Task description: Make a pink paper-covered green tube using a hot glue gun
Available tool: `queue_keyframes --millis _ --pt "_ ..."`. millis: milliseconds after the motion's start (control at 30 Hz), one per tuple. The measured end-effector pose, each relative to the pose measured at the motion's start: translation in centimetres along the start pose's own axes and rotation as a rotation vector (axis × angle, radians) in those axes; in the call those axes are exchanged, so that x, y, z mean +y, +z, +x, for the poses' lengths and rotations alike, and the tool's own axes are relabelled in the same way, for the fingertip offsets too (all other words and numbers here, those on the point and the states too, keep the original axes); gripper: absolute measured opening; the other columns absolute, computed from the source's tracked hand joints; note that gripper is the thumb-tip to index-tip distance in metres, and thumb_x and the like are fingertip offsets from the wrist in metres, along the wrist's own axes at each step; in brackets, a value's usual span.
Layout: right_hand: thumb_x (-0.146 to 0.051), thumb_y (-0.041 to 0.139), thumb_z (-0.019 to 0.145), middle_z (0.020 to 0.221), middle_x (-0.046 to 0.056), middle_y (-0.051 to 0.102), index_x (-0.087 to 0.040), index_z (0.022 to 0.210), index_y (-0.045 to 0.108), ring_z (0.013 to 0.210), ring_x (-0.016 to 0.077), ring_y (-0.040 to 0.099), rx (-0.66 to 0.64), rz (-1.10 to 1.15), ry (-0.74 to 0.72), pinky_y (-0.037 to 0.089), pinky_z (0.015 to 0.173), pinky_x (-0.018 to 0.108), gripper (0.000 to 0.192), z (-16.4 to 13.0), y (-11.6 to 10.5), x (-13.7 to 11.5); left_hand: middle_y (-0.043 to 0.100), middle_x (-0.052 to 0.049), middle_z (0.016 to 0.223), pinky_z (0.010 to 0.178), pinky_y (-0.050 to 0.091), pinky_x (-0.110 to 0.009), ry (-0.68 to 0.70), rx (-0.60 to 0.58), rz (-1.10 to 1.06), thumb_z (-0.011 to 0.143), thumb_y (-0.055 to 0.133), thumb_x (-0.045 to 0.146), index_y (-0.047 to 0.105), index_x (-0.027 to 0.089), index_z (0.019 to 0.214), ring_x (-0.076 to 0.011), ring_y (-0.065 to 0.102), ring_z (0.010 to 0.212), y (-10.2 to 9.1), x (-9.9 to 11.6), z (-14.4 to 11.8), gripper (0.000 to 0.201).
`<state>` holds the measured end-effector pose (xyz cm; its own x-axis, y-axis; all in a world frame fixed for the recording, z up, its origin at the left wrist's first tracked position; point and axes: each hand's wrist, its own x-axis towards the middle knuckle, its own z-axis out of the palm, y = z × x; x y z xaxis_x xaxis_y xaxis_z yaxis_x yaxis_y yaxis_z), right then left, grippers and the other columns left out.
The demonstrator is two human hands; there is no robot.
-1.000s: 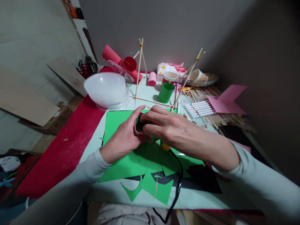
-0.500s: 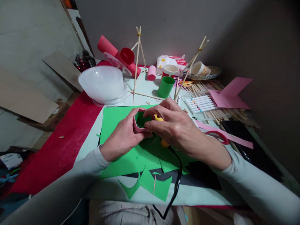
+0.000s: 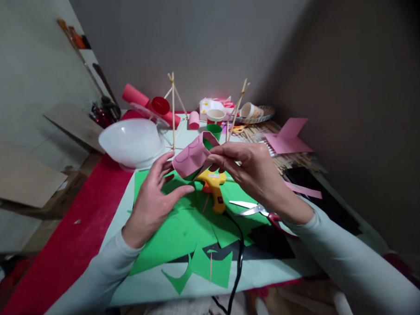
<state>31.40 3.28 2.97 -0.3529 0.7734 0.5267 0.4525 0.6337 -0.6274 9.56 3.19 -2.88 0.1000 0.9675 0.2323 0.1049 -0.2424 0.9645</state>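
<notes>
The right hand (image 3: 255,171) pinches the far rim of a pink paper tube with a green lining (image 3: 193,157), holding it tilted above the green paper sheet (image 3: 178,228). The left hand (image 3: 152,197) is open with fingers spread, fingertips just touching the tube's near left end. A yellow glue gun (image 3: 214,187) lies below the tube, steel scissors with red handles (image 3: 257,209) to its right.

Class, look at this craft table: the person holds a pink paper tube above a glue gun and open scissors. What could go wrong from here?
1. The yellow glue gun lies on the green paper right under the hands; if hot, its nozzle could burn a finger or mark the sheet.
2. The scissors lie open beside the right hand; a lowered wrist might catch a blade.
3. The right grip pinches the pink paper tube at its rim; it could crease.
</notes>
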Motion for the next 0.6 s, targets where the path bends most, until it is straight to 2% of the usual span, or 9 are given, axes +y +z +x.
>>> queue_keyframes --millis 100,167,233,367,500,600 --pt "-0.037 0.066 0.101 0.076 0.001 0.076 -0.018 0.087 0.079 0.07 0.0139 0.07 0.157 0.289 0.194 0.054 0.066 0.024 0.026 0.2 -0.3 -0.3 0.07 -0.009 0.121 0.094 0.058 -0.038 0.021 0.152 -0.003 0.074 0.087 0.037 0.064 0.021 0.115 -0.0227 0.069 0.105 -0.5 1.0 -0.2 0.05" --pt "-0.039 0.07 0.097 0.074 0.002 0.076 -0.018 0.084 0.079 0.068 0.0138 0.07 0.228 0.436 0.278 0.055 0.063 0.024 0.027 0.1 -0.1 -0.5 0.072 -0.006 0.106 0.082 0.058 -0.033 0.091 0.19 0.04 0.08 0.083 0.037 0.069 0.02 0.106 -0.0183 0.068 0.088 -0.6 1.6 -0.6 0.034" --pt "-0.039 0.073 0.095 0.075 0.003 0.078 -0.017 0.083 0.079 0.068 0.013 0.071 0.258 0.553 0.318 0.057 0.063 0.022 0.026 -0.1 0.3 -0.8 0.071 -0.003 0.097 0.077 0.056 -0.03 0.179 0.193 0.06 0.083 0.082 0.033 0.071 0.022 0.105 -0.0165 0.065 0.082 -0.5 2.0 -1.1 0.027" --pt "-0.041 0.076 0.092 0.077 0.004 0.08 -0.016 0.083 0.08 0.068 0.012 0.072 0.285 0.732 0.374 0.06 0.066 0.021 0.026 -0.6 1.5 -1.4 0.069 0.0 0.097 0.074 0.051 -0.029 0.326 0.209 0.091 0.083 0.084 0.026 0.07 0.026 0.112 -0.0153 0.06 0.08 0.0 1.9 -1.7 0.032" --pt "-0.042 0.082 0.086 0.075 0.005 0.08 -0.016 0.085 0.08 0.067 0.0148 0.075 0.296 0.882 0.474 0.063 0.066 0.025 0.026 -0.8 2.6 -1.8 0.07 -0.003 0.112 0.072 0.05 -0.032 0.494 0.323 0.108 0.081 0.085 0.02 0.061 0.027 0.122 -0.0141 0.054 0.074 0.1 1.8 -1.9 0.048" --pt "-0.045 0.083 0.084 0.074 0.005 0.08 -0.016 0.086 0.08 0.065 0.0143 0.075 0.284 0.924 0.529 0.062 0.064 0.024 0.029 -1.0 3.2 -2.1 0.07 -0.004 0.116 0.072 0.05 -0.035 0.579 0.396 0.225 0.081 0.086 0.022 0.059 0.029 0.126 -0.016 0.056 0.074 -0.3 1.9 -2.0 0.053"
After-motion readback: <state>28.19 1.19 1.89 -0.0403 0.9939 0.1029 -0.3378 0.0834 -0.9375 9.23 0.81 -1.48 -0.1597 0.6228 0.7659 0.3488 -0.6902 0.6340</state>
